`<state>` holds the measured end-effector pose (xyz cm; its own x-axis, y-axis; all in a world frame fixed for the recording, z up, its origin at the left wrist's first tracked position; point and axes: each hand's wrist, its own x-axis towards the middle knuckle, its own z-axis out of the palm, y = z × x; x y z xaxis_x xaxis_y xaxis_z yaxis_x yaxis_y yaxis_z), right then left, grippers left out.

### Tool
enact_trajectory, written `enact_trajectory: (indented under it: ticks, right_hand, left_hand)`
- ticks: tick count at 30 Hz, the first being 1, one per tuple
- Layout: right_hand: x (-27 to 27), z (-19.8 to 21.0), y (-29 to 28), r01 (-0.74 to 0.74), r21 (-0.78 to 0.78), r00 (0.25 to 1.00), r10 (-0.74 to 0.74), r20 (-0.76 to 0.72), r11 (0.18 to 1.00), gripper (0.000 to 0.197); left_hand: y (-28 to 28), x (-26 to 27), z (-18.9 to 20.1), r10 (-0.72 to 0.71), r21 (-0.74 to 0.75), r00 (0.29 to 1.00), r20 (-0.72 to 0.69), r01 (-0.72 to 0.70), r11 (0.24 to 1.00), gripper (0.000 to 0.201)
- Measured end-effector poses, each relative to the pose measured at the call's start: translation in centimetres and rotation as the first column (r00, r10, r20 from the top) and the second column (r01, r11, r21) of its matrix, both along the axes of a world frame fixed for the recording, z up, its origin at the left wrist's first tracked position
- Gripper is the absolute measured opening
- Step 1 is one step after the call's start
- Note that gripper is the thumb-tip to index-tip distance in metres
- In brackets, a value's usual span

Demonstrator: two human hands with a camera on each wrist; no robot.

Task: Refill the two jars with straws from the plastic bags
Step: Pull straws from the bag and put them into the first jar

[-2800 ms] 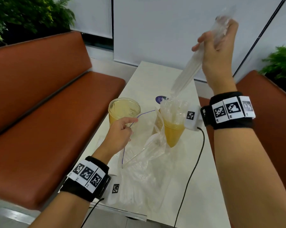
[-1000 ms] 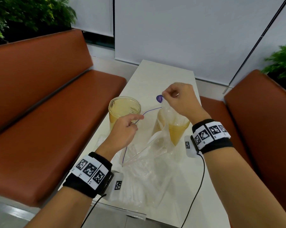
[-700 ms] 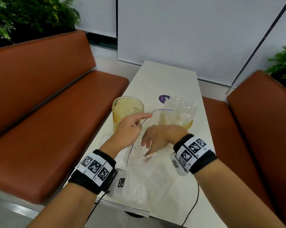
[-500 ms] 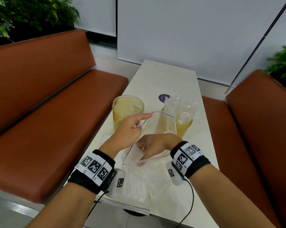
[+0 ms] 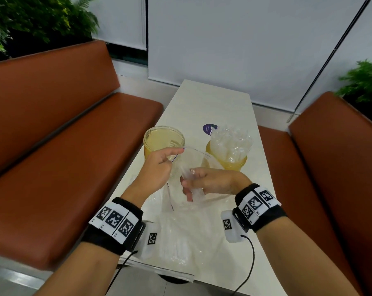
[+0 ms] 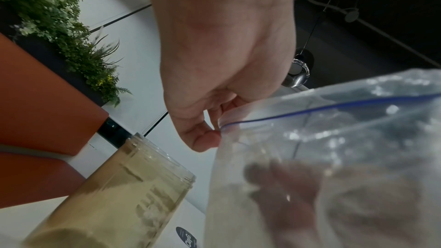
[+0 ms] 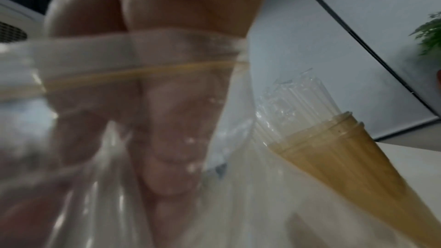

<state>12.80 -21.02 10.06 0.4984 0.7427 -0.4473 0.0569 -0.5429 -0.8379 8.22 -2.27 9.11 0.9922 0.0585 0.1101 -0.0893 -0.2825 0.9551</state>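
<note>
Two amber plastic jars stand on the white table. The left jar looks empty; the right jar is packed with clear wrapped straws. My left hand pinches the blue-lined zip edge of a clear plastic bag and holds its mouth up. My right hand is inside that bag, its fingers curled round a small bundle of wrapped straws. A second bag of straws lies flat near the table's front edge.
Brown leather benches run along both sides of the narrow table. A round purple sticker sits behind the jars. Cables hang from both wrist bands. Plants stand behind the benches.
My right hand lowered a raised bundle into the right jar, then came down and reached into the bag, where it now grips straws. The left hand kept holding the bag's mouth.
</note>
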Motion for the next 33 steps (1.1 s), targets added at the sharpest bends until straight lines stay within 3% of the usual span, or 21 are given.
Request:
enact_trajectory:
  ticks: [4, 6, 8, 11, 14, 17, 20, 23, 27, 30, 33]
  right_hand:
    - [-0.3, 4.2, 0.3, 0.063, 0.3, 0.988, -0.103, 0.119, 0.952, 0.023]
    - [0.1, 7.5, 0.4, 0.15, 0.485, 0.967, -0.23, 0.11, 0.862, 0.016]
    - [0.9, 11.4, 0.0, 0.227, 0.653, 0.923, -0.374, 0.094, 0.722, 0.011]
    - [2.7, 16.3, -1.7, 0.256, 0.807, 0.783, -0.603, 0.149, 0.532, 0.01]
    - [5.1, 18.0, -3.7, 0.227, 0.853, 0.56, -0.78, 0.281, 0.471, 0.012]
    - [7.7, 16.5, -4.8, 0.246, 0.838, 0.388, -0.842, 0.375, 0.487, 0.013]
    - [9.8, 12.8, -5.3, 0.313, 0.791, 0.316, -0.843, 0.435, 0.526, 0.01]
    - [10.9, 8.7, -5.7, 0.391, 0.736, 0.291, -0.833, 0.471, 0.553, 0.008]
    - [11.4, 3.6, -5.9, 0.561, 0.639, 0.324, -0.85, 0.416, 0.526, 0.013]
    - [11.6, 1.9, -6.4, 0.649, 0.585, 0.25, -0.863, 0.44, 0.486, 0.015]
    - [10.7, 3.7, -6.5, 0.539, 0.753, 0.153, -0.923, 0.354, 0.378, 0.062]
  left_hand:
    - [-0.2, 0.1, -0.3, 0.032, -0.042, 0.998, -0.061, -0.035, 0.999, 0.059]
    - [-0.2, 0.1, -0.3, 0.05, -0.047, 0.996, -0.076, -0.054, 0.997, 0.059]
    - [-0.2, 0.1, -0.4, 0.056, -0.041, 0.995, -0.078, -0.059, 0.997, 0.058]
    - [-0.2, 0.1, -0.4, 0.051, -0.023, 0.996, -0.079, -0.053, 0.998, 0.057]
    - [-0.2, 0.2, -0.4, 0.056, -0.028, 0.995, -0.082, -0.058, 0.998, 0.057]
    - [-0.3, 0.1, -0.3, 0.052, -0.02, 0.996, -0.076, -0.054, 0.998, 0.058]
    - [-0.3, 0.1, -0.2, 0.047, -0.008, 0.997, -0.063, -0.048, 0.999, 0.058]
    - [-0.3, 0.2, -0.2, 0.046, -0.003, 0.997, -0.057, -0.046, 0.999, 0.059]
    - [-0.4, 0.4, -0.2, 0.041, -0.003, 0.998, -0.054, -0.041, 0.999, 0.059]
    - [-0.4, 0.6, -0.2, 0.03, -0.002, 0.998, -0.055, -0.03, 1.0, 0.059]
    - [-0.5, 0.7, 0.0, 0.019, 0.015, 0.999, -0.05, -0.018, 1.0, 0.061]
